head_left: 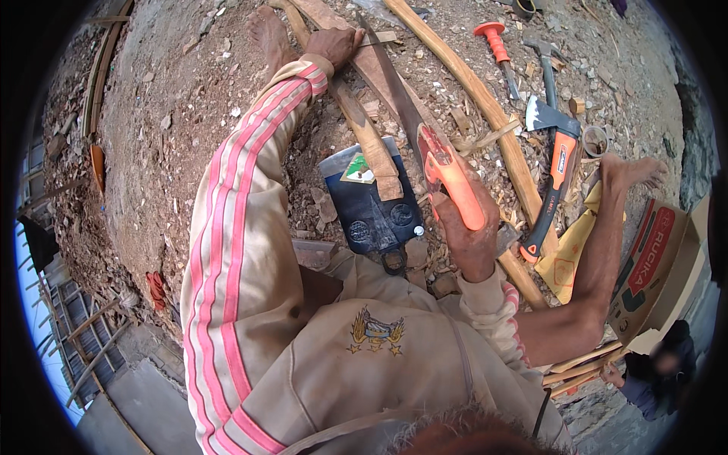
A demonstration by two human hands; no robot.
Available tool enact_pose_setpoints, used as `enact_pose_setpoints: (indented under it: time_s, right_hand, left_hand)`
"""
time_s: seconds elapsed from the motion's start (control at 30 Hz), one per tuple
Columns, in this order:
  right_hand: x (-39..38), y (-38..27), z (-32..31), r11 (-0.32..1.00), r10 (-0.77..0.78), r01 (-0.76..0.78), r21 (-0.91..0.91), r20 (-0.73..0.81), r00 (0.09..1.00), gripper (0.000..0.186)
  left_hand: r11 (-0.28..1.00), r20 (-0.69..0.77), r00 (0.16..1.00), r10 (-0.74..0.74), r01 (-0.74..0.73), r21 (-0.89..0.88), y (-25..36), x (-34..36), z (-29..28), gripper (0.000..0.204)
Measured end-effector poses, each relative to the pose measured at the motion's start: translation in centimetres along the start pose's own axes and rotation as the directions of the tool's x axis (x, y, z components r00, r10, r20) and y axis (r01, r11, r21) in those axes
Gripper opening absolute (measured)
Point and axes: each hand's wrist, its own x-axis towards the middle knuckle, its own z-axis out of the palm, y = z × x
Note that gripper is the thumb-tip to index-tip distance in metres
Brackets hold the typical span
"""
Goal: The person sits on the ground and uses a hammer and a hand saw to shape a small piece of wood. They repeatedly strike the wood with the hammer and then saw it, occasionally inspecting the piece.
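My right hand is wrapped round the orange handle of a handsaw, whose dark blade points away from me across a long reddish board. At the far end of the blade, my left hand is closed on a curved wooden piece, its fingers close to the saw tip. A short pale strip of wood sticks out beside those fingers. The near end of the wooden piece lies over a flat dark blue metal blade with a sticker and a ring, on the ground between my legs.
To the right lie a long pole, an axe, a hammer and an orange-gripped chisel. A cardboard box and a yellow packet are near my right leg. Another person sits at lower right. Wood chips cover the ground.
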Motion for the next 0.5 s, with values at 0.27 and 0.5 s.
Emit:
enact_pose_setpoints:
  time_s: [0.27,0.5]
  right_hand:
    - [-1.7,0.0,-2.0,0.987,0.143,-0.139,0.077,-0.046,0.989,0.047]
    - [2.2,1.3,-1.6,0.999,0.043,-0.043,0.012,-0.040,0.998,0.046]
  left_hand:
    - [1.000,0.007,1.000,-0.010,0.010,0.022,0.2,0.3,-0.7,0.054]
    - [0.998,0.069,0.997,-0.031,0.027,0.047,0.5,1.0,-1.0,0.056]
